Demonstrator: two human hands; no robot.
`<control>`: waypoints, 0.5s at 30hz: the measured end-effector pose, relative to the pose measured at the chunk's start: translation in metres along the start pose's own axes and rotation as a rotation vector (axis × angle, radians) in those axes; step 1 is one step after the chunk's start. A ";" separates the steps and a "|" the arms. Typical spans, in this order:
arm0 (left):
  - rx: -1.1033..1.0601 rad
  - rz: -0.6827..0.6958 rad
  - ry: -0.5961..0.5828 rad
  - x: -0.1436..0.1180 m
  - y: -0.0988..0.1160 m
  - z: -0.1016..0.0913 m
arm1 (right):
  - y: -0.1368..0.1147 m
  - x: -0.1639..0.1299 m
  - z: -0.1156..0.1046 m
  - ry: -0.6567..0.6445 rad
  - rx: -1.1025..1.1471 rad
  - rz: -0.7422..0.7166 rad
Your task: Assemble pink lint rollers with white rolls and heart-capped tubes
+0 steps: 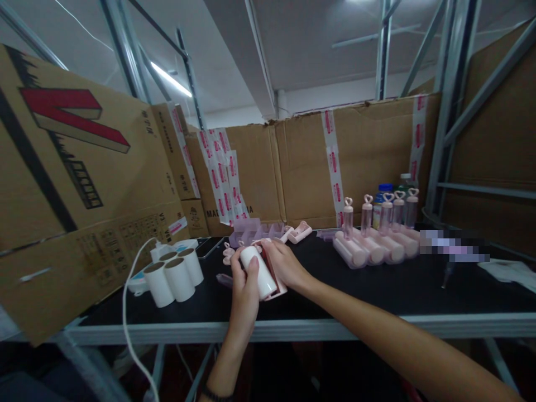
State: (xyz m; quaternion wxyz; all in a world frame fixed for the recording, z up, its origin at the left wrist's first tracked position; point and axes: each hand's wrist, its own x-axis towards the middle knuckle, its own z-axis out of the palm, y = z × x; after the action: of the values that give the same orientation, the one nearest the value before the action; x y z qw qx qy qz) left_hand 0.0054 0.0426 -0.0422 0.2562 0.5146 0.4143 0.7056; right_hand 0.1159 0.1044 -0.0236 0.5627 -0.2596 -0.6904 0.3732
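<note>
Slippage is the risk: left hand [245,293] wraps the white lint roll [259,272] above the black table [377,296], right hand [285,263] pinching its pink case [277,287]; a skewed push could jam or drop it.

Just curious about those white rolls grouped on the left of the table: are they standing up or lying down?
Standing upright. The white rolls rest on end on the black table, their open cardboard cores facing up.
</note>
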 end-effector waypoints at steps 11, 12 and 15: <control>0.027 0.002 -0.116 0.007 0.001 -0.011 | 0.008 0.001 0.003 0.105 0.078 -0.001; 0.033 0.002 -0.128 0.007 0.002 -0.012 | 0.008 0.001 0.003 0.108 0.080 -0.007; 0.057 0.014 -0.158 0.006 0.005 -0.014 | 0.007 0.001 0.004 0.106 0.083 -0.021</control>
State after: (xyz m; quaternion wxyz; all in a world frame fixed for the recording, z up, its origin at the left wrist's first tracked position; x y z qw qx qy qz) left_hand -0.0091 0.0408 -0.0369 0.2684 0.5787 0.4091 0.6524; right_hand 0.1119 0.1082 -0.0287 0.6127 -0.2480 -0.6463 0.3813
